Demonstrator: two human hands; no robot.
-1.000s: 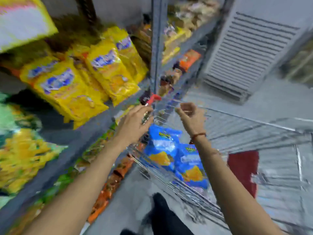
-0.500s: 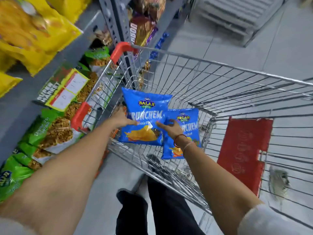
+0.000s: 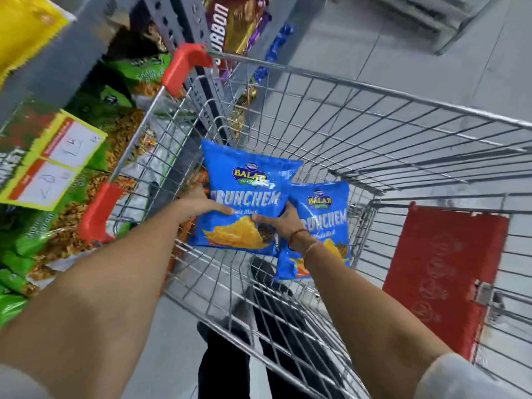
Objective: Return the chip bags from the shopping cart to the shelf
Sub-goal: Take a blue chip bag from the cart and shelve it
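Now both hands had dropped from the rim into the shopping cart [image 3: 374, 90] and closed on the nearer chip bag [image 3: 244, 197], so the lift could begin. Left hand [image 3: 198, 205] pinched its left edge, right hand [image 3: 276, 223] its right; second bag [image 3: 325, 226] lay just behind.

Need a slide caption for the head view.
Both hands, left and right, grip a blue chip bag inside the shopping cart.

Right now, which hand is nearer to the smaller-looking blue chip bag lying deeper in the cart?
Right. The right hand lies partly over that second chip bag while gripping the front chip bag. The left hand holds the front bag's far edge, away from it.
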